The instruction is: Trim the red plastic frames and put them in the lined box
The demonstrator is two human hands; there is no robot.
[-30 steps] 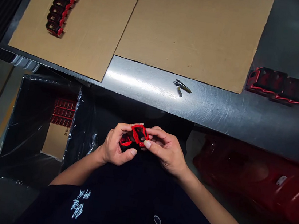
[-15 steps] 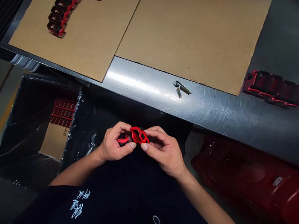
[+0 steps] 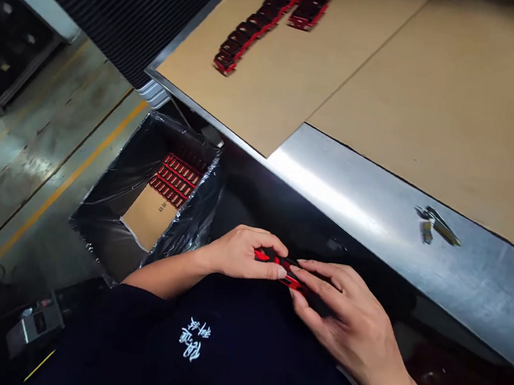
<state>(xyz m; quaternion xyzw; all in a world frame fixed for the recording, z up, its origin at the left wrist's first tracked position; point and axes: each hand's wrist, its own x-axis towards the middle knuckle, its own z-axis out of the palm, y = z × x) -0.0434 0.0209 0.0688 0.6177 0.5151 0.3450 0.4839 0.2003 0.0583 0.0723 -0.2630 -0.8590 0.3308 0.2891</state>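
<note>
In front of my dark shirt, my left hand [image 3: 248, 256] is closed on a small red and black part [image 3: 292, 281], its thumb pressed along the near side. Another bit of red [image 3: 262, 255] shows inside the same hand; it looks like a second such part, mostly covered by the fingers. My right hand [image 3: 354, 316] pinches the right end of the part, with the thumb below and the fingertips above. Fingers hide much of the part's shape.
Left of my hands stands a bin lined with black plastic [image 3: 106, 217], holding rows of red parts [image 3: 176, 180] and cardboard [image 3: 144, 219]. Rows of red and black parts [image 3: 261, 19] lie on cardboard [image 3: 268, 105] on the metal table [image 3: 317, 169]. Small tools [image 3: 439, 226] lie near its edge.
My view has swung left, showing more floor and the whole bin. The part between my hands has turned from tilted up to lying flatter, and my right fingers have shifted over it.
</note>
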